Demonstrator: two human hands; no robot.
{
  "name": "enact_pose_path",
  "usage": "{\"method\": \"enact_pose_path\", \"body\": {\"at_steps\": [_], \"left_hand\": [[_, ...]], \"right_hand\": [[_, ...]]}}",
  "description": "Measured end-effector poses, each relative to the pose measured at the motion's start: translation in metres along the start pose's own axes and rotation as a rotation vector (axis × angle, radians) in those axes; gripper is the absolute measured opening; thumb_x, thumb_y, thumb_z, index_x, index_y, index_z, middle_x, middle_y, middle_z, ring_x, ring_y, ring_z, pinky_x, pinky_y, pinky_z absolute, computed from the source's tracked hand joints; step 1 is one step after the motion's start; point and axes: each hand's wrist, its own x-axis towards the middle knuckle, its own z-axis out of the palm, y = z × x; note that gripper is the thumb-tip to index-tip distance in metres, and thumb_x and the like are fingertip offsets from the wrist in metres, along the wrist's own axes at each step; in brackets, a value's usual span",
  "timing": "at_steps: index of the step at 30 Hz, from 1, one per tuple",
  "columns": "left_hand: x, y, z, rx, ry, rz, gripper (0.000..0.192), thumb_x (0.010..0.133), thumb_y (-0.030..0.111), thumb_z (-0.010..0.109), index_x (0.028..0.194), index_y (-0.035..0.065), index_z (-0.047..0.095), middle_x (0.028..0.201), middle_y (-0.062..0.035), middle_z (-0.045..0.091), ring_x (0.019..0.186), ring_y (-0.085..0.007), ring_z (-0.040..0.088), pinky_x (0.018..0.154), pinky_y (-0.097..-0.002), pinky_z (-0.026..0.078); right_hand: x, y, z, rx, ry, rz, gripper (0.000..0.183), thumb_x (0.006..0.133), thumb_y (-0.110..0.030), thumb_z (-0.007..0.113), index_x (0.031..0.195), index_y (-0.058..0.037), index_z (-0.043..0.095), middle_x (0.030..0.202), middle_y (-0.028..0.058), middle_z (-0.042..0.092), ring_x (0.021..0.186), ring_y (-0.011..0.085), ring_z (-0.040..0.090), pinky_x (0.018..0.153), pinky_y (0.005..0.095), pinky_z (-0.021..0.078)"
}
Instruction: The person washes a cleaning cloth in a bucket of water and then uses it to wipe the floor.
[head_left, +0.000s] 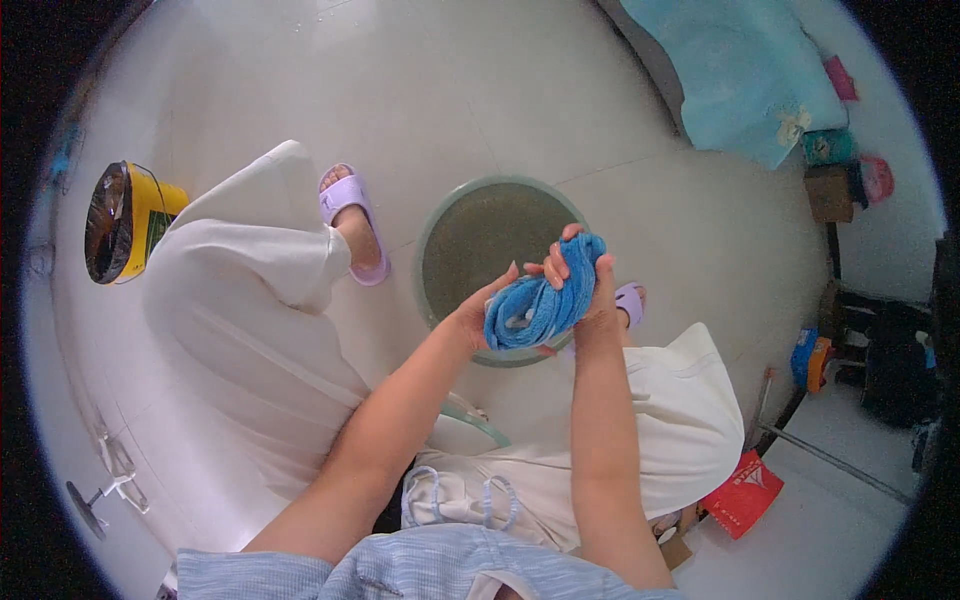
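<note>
A wet-looking blue cloth, folded and bunched, is gripped between my two hands. My left hand holds its lower left end, with the thumb pointing up along the edge. Around the upper right part of the cloth, the fingers and thumb of my right hand are closed. Both hands are above the right part of a round pale green basin, which stands on the floor and holds murky, grey-brown water. The cloth hides part of the basin's rim.
My feet in lilac slippers flank the basin on the tiled floor. A yellow bucket with a dark liner is at the left. Turquoise fabric hangs at the upper right. A red bag lies at the lower right.
</note>
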Motion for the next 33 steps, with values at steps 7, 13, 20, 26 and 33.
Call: {"method": "enact_pose_path", "body": {"at_steps": [7, 13, 20, 26, 33], "left_hand": [[-0.007, -0.010, 0.006, 0.278, -0.093, 0.023, 0.087, 0.075, 0.045, 0.068, 0.140, 0.0060, 0.025, 0.137, -0.0251, 0.036, 0.123, -0.0439, 0.038, 0.097, -0.0532, 0.037], [-0.009, -0.002, 0.036, 0.585, 0.158, 0.092, 0.072, 0.072, 0.024, 0.075, 0.129, 0.0026, 0.036, 0.116, -0.0151, 0.053, 0.103, -0.0246, 0.057, 0.088, -0.0357, 0.047], [0.012, 0.005, -0.024, 1.064, 0.628, 0.159, 0.083, 0.059, 0.020, 0.080, 0.127, 0.0024, 0.036, 0.111, -0.0103, 0.055, 0.105, -0.0203, 0.055, 0.088, -0.0331, 0.046], [0.024, -0.009, -0.093, 1.463, 1.160, 0.121, 0.091, 0.051, 0.027, 0.084, 0.126, 0.0016, 0.037, 0.110, -0.0160, 0.059, 0.101, -0.0274, 0.058, 0.089, -0.0361, 0.044], [0.016, -0.019, -0.062, 1.703, 1.308, 0.035, 0.068, 0.072, 0.037, 0.067, 0.123, 0.0026, 0.037, 0.102, -0.0222, 0.062, 0.096, -0.0410, 0.058, 0.082, -0.0459, 0.046]], "right_hand": [[0.035, -0.043, 0.053, -0.298, -0.039, 0.350, 0.044, 0.072, -0.024, 0.071, 0.106, -0.0086, 0.048, 0.074, 0.0064, 0.054, 0.068, 0.0194, 0.058, 0.084, 0.0447, 0.0487], [0.053, -0.031, 0.053, -0.713, 0.320, 0.660, 0.029, 0.070, -0.014, 0.070, 0.093, -0.0093, 0.053, 0.075, 0.0039, 0.053, 0.063, 0.0145, 0.055, 0.067, 0.0347, 0.0514], [0.036, 0.033, -0.026, -1.021, 0.495, 0.509, 0.023, 0.065, -0.011, 0.070, 0.084, -0.0047, 0.057, 0.072, 0.0020, 0.055, 0.064, 0.0122, 0.054, 0.060, 0.0285, 0.0459], [0.011, 0.089, -0.081, -1.428, 0.719, 0.447, 0.040, 0.063, -0.022, 0.066, 0.095, 0.0020, 0.058, 0.090, 0.0215, 0.063, 0.084, 0.0393, 0.061, 0.076, 0.0425, 0.0470], [0.015, 0.105, -0.043, -1.618, 0.988, 0.422, 0.034, 0.068, -0.018, 0.061, 0.098, -0.0027, 0.058, 0.093, 0.0220, 0.063, 0.092, 0.0399, 0.059, 0.080, 0.0440, 0.0448]]}}
